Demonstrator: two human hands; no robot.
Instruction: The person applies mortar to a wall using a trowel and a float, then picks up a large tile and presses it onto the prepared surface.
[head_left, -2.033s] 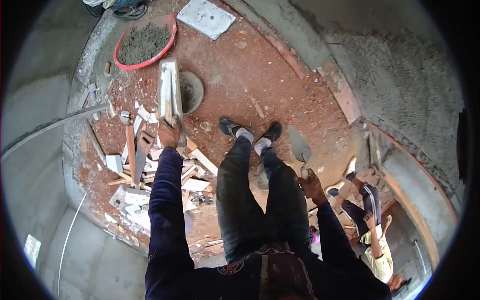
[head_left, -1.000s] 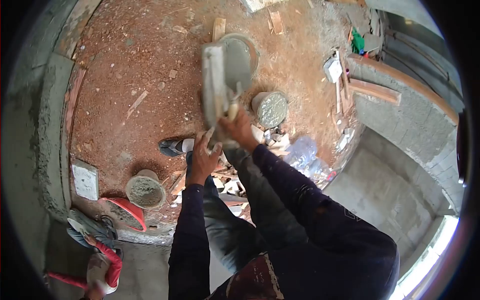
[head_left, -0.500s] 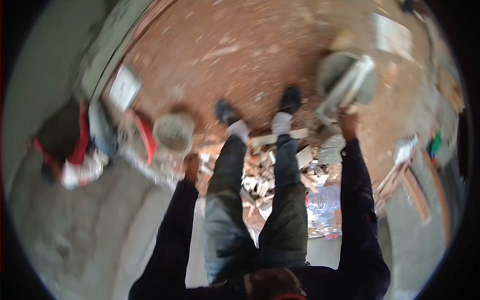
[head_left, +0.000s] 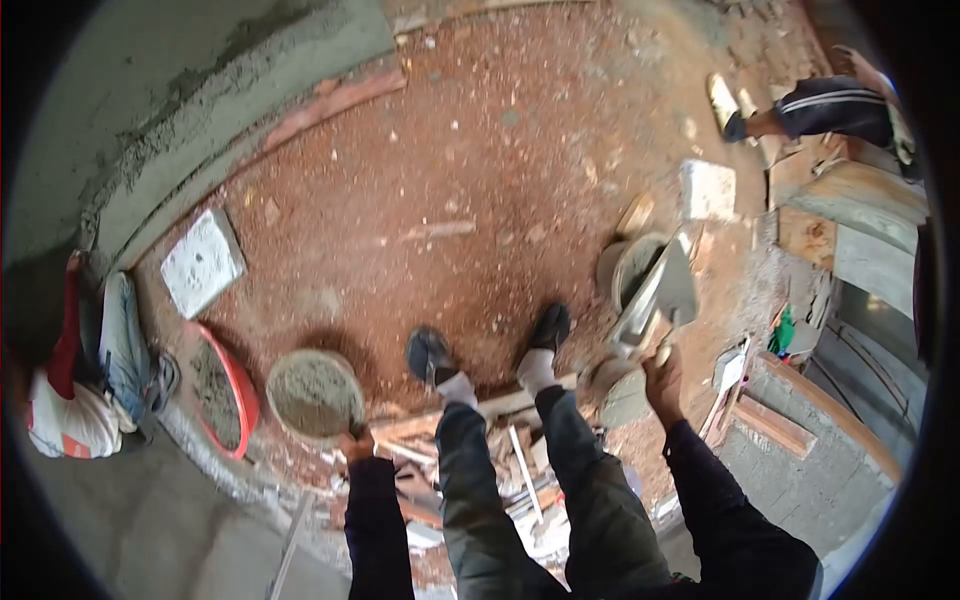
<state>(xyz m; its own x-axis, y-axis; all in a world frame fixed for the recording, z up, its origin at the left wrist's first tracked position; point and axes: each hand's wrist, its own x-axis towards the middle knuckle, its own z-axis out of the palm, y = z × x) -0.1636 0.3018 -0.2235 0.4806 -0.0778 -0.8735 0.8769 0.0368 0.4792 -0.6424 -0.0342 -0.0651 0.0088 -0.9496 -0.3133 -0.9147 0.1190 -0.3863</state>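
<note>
One bucket (head_left: pixel 320 353) of mortar (head_left: pixel 310 390) sits just beside a red basin (head_left: pixel 243 385), likely heavy and best held by opposite rim edges; the left hand (head_left: pixel 355 444) is at its rim, grip unclear; the right hand (head_left: pixel 664 388) clasps a trowel (head_left: pixel 679 285).

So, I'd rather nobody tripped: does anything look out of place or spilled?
Yes: scrap wood lies jumbled on the floor close to the person's shoes, untidy where someone stands. No clear spill shows around the mortar bucket.
</note>
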